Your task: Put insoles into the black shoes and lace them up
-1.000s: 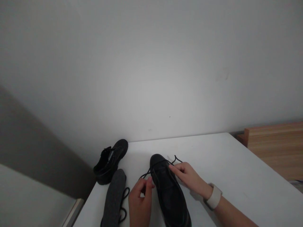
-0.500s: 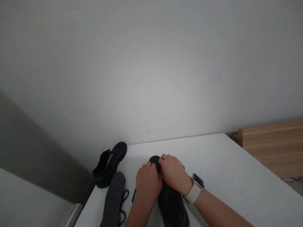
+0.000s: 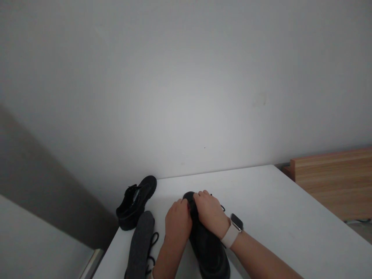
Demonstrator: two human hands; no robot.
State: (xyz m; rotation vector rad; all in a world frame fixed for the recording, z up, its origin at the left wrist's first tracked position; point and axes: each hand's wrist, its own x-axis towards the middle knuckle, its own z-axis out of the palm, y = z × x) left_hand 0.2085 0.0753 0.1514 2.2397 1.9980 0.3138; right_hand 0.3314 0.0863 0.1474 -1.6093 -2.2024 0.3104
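Observation:
A black lace-up shoe (image 3: 208, 250) lies on the white table (image 3: 276, 217) with its toe pointing away from me. My left hand (image 3: 178, 221) is curled against the shoe's left side near the front. My right hand (image 3: 210, 213), with a pale watch (image 3: 233, 229) on the wrist, covers the front of the shoe from the right, and the two hands touch. A bit of black shoelace (image 3: 222, 208) peeks out beside my right hand; the rest of the lace is hidden under the fingers.
A second black shoe (image 3: 136, 201) stands at the table's far left corner. A grey insole (image 3: 140, 245) and a loose black lace (image 3: 152, 243) lie left of my left arm. A wooden piece of furniture (image 3: 331, 180) stands to the right, and a plain wall lies behind.
A second ago my hands held the lace ends apart on either side of the shoe. They have since come together over its front and hardly moved in the last half second.

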